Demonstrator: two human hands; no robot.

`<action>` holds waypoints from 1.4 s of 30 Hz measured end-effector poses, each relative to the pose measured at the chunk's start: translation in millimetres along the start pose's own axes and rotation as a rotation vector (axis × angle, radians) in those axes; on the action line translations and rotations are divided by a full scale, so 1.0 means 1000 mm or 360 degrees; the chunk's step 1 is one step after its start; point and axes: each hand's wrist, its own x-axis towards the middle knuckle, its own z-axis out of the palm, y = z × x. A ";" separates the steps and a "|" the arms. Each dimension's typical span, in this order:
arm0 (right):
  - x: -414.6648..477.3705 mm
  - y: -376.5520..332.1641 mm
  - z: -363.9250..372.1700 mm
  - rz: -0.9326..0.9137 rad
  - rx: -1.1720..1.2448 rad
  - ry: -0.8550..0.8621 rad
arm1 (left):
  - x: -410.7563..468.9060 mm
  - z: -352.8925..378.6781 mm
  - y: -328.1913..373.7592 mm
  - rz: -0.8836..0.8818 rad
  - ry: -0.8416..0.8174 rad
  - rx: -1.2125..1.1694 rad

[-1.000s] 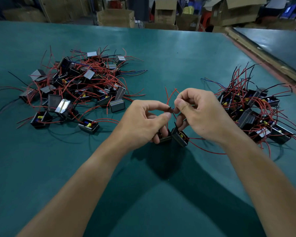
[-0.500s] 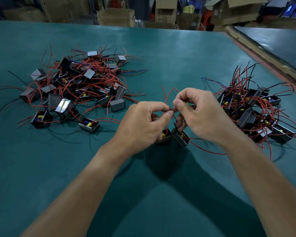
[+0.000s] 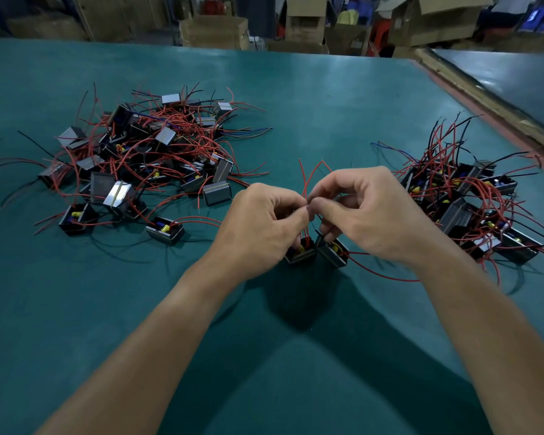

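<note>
Two small black box modules, one on the left (image 3: 301,253) and one on the right (image 3: 335,252), sit side by side on the green table (image 3: 296,98), each with yellow parts inside and red and black wires. My left hand (image 3: 261,227) and my right hand (image 3: 365,211) meet just above them, thumb and forefinger tips touching. Each hand pinches the thin wires (image 3: 306,183) rising from the modules; red wire ends stick up behind the fingers. The pinch point itself is hidden by the fingertips.
A large heap of the same wired modules (image 3: 139,164) lies at the left. A smaller heap (image 3: 471,202) lies at the right, near the table's right edge (image 3: 484,117). Cardboard boxes (image 3: 214,31) stand beyond the far edge.
My hands have drawn closer together until the fingertips touch, and they sit slightly lower over the two modules. The heaps have not moved.
</note>
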 end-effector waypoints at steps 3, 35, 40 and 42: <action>0.001 0.000 -0.003 -0.0001 -0.0007 -0.0014 | 0.000 0.000 -0.001 0.0004 -0.0032 0.0031; -0.001 0.001 -0.005 -0.0152 -0.0303 -0.0043 | -0.005 0.001 0.009 -0.0048 -0.0064 0.0077; 0.001 0.004 -0.005 -0.0149 -0.0255 -0.0002 | -0.004 0.003 0.008 -0.0143 -0.0087 -0.0058; 0.002 0.004 -0.006 -0.0139 -0.0200 0.0033 | -0.003 0.002 0.010 -0.0216 -0.0099 -0.0279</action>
